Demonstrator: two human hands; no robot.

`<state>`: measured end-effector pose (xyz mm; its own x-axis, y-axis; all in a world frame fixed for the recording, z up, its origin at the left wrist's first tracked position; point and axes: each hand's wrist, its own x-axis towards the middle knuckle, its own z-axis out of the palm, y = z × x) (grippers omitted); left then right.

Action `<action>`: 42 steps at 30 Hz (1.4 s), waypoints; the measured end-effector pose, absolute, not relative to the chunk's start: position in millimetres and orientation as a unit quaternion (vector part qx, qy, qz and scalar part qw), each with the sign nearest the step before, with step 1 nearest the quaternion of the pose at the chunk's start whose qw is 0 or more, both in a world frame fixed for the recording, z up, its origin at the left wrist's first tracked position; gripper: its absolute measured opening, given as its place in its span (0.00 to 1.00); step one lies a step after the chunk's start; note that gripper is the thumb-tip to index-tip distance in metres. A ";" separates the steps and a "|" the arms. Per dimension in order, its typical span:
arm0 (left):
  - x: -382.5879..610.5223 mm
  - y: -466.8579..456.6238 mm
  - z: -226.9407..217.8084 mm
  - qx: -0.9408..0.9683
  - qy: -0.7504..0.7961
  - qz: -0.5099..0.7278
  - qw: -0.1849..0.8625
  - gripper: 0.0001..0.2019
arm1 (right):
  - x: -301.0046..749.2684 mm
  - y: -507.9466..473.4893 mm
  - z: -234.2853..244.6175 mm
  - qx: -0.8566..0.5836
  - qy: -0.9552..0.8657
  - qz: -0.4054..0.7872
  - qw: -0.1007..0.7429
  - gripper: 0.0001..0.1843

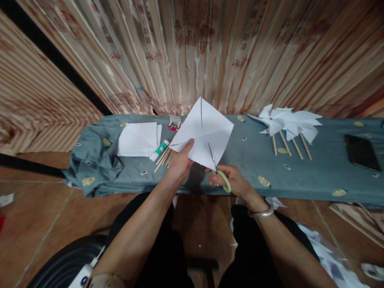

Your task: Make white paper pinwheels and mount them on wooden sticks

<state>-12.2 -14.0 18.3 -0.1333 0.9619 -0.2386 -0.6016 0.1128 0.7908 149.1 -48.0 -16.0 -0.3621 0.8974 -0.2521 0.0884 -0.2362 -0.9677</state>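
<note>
My left hand [181, 161] pinches a white square sheet of paper [214, 124] near its lower left edge, thumb on top. The sheet is held corner-up above the cloth, with a slit running in from its top corner. My right hand [229, 179] grips scissors [223, 181] with pale green handles. Their blades reach into the sheet at its bottom corner, one blade lying over the paper. Beside my left hand lie several thin wooden sticks [163, 159] and a green and white glue stick [160, 150].
A stack of white paper [138, 138] lies to the left, near a small red box of metal pins [174, 123]. Several paper pinwheels [286, 120] on sticks lie to the right, with a dark phone [362, 152] beyond. A pleated curtain [192, 52] hangs behind the cloth-covered bench [246, 160].
</note>
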 end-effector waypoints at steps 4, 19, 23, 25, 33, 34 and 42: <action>-12.7 -13.7 18.0 0.217 0.417 0.627 0.621 0.25 | 148.2 -47.8 -16.9 -0.469 -0.517 0.639 0.322 0.28; -14.1 -14.8 17.8 0.226 0.411 0.624 0.625 0.18 | 146.8 -47.2 -16.9 -0.476 -0.505 0.643 0.324 0.28; -14.6 -15.0 18.4 0.225 0.410 0.622 0.628 0.20 | 146.8 -46.2 -16.8 -0.485 -0.508 0.638 0.316 0.28; -14.7 -15.2 19.2 0.222 0.413 0.623 0.626 0.21 | 146.6 -46.0 -16.9 -0.485 -0.506 0.638 0.318 0.28; -14.6 -15.8 21.8 0.221 0.419 0.623 0.623 0.21 | 143.8 -46.9 -16.1 -0.488 -0.501 0.636 0.327 0.26; -14.6 -16.0 21.8 0.222 0.415 0.624 0.624 0.21 | 143.4 -47.0 -16.0 -0.487 -0.501 0.636 0.328 0.26; -14.4 -16.3 21.6 0.230 0.412 0.621 0.626 0.20 | 143.5 -47.0 -17.4 -0.485 -0.510 0.629 0.329 0.27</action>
<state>-14.4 -16.3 21.6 -0.1095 0.9670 -0.2299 -0.5880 0.1234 0.7994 143.5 -47.0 -17.4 -0.3126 0.9092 -0.2750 0.0804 -0.2631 -0.9614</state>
